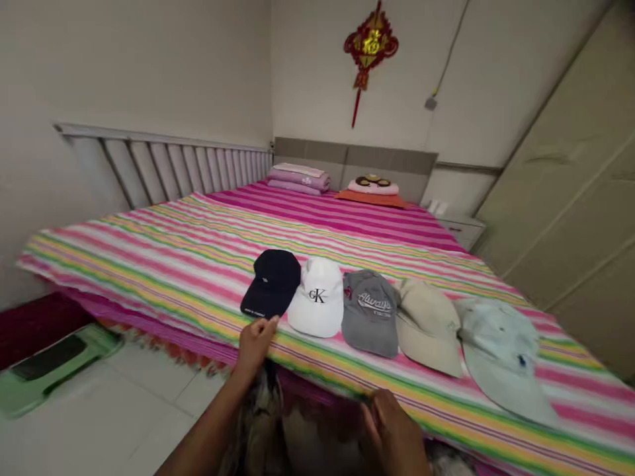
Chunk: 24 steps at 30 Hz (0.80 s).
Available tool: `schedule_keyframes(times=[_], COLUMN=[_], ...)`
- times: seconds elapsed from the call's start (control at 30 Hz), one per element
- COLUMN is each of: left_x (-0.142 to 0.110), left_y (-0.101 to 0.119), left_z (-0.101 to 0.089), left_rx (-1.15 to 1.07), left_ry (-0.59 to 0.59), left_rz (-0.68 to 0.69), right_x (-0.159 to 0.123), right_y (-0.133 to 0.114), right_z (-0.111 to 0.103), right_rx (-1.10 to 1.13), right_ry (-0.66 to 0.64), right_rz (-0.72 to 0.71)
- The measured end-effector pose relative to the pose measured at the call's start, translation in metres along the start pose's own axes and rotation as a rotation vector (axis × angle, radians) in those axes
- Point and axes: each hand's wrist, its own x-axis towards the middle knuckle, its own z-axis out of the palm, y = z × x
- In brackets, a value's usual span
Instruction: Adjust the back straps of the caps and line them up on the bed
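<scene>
caps (371, 314) lie in a row on bedspread (153, 254).

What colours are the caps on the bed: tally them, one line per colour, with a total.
Dark, near-black cap: 1
White cap: 1
Grey cap: 1
Beige cap: 1
Pale blue-green cap: 1
Total: 5 caps

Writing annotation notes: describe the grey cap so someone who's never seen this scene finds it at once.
Start at the striped bed, along its near edge. The grey cap is third of five in the row there, between the white cap and the beige cap; it's the only one with "Always" lettered across its front.
</scene>
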Motion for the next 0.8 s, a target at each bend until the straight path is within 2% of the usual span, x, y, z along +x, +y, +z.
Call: schedule_keyframes(times=[0.07,0.1,0.17,0.2,0.3,0.37,0.53,0.6,0.67,0.8], left_x=[0.007,0.011,0.018,0.022,0.033,0.041,0.048,0.04,0.024,-0.018], left_y=[-0.006,-0.009,-0.013,-0.015,-0.018,-0.018,-0.017,-0.016,-0.017,-0.031], left_z=[-0.008,-0.012,-0.017,-0.018,-0.016,-0.01,0.005,0.008,0.009,0.01], left_rx=[-0.225,-0.312,-0.434,-0.46,-0.523,-0.581,-0.729,-0.788,-0.851,-0.924], left_ry=[0.226,0.303,0.378,0.369,0.267,0.195,0.115,0.084,-0.003,-0.33], left_rz=[-0.157,-0.227,-0.359,-0.416,-0.551,-0.593,-0.541,-0.481,-0.422,-0.428], right_x=[-0.005,-0.008,-0.011,-0.012,-0.015,-0.017,-0.026,-0.028,-0.024,0.01], right_y=[0.002,0.002,0.003,0.004,0.003,0.002,0.002,0.002,0.001,0.001], right_z=[0.007,0.01,0.014,0.016,0.021,0.025,0.037,0.038,0.034,0.006], right_rx=[0.006,0.012,0.028,0.039,0.071,0.089,0.151,0.206,0.351,0.923], right_ry=[0.005,0.0,-0.025,-0.046,-0.106,-0.157,-0.326,-0.371,-0.392,-0.348], right_rz=[-0.026,-0.034,-0.035,-0.028,0.003,0.023,0.1,0.169,0.247,0.445])
